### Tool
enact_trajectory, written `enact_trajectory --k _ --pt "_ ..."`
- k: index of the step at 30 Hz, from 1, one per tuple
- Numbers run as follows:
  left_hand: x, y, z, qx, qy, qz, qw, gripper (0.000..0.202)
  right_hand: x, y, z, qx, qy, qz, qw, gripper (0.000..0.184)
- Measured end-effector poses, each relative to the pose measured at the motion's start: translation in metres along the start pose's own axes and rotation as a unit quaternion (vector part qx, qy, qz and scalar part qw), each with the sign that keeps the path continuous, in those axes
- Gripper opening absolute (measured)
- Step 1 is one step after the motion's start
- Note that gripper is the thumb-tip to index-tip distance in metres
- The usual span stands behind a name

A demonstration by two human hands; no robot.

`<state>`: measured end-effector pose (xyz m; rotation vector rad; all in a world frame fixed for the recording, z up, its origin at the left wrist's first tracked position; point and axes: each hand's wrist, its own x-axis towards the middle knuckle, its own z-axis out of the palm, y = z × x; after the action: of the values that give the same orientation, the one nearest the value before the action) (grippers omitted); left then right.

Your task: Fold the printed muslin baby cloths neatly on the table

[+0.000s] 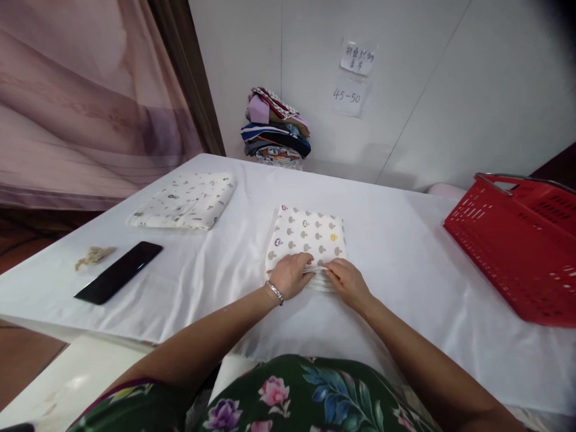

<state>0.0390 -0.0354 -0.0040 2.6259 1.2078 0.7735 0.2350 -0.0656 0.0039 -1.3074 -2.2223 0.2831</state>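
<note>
A folded white cloth [306, 231] with grey, purple and yellow mushroom-like prints lies in front of me on the white-covered table [387, 240]. At its near edge, my left hand [291, 276] pinches the upper layer between thumb and fingers; a bracelet is on that wrist. My right hand [348, 281] grips the same edge a little to the right. The edge is slightly raised between the two hands, and stacked layers show beneath it.
Another folded printed cloth [184, 201] lies at the back left. Nearer are a black phone-like slab [119, 273] and a small beige tuft [94, 257]. A red basket [517, 252] stands at the right. Folded fabrics [276, 129] are piled by the wall.
</note>
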Motion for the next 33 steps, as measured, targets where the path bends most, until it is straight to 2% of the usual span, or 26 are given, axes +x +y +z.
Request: enact_trajectory --k 4,8,10,13,17,25,27,31,33 --pt "0.012 0.003 -0.006 0.069 -0.02 0.034 0.997 0.004 0.0 0.001 0.0 -0.027 -0.006 -0.03 0.999 0.025" --pt "0.017 -0.001 -0.008 0.142 0.017 0.088 0.986 0.015 -0.002 0.003 0.002 -0.085 0.032 -0.054 0.994 0.027" --pt "0.015 -0.006 -0.006 0.149 0.003 0.138 0.979 0.019 -0.004 0.005 0.004 -0.126 0.04 -0.058 0.99 0.029" --pt "0.007 -0.013 0.0 0.138 -0.025 0.177 0.974 0.02 -0.006 0.006 0.009 -0.166 0.008 -0.069 0.984 0.028" --pt "0.002 -0.017 0.003 0.121 -0.038 0.163 0.978 0.02 -0.006 0.006 0.011 -0.167 -0.034 -0.073 0.983 0.025" --pt "0.0 -0.015 -0.001 0.11 -0.047 0.139 0.983 0.022 0.002 0.002 -0.008 -0.117 -0.112 -0.084 0.983 0.021" --pt "0.0 -0.013 -0.002 0.113 -0.033 0.13 0.984 0.023 0.001 0.001 -0.008 -0.118 -0.105 -0.075 0.985 0.022" --pt "0.001 -0.012 -0.002 0.136 0.005 0.12 0.983 0.021 -0.002 0.003 0.0 -0.142 -0.04 -0.047 0.988 0.027" --pt "0.001 -0.011 -0.001 0.148 0.004 0.125 0.981 0.021 -0.004 0.004 0.004 -0.164 -0.022 -0.046 0.985 0.028"
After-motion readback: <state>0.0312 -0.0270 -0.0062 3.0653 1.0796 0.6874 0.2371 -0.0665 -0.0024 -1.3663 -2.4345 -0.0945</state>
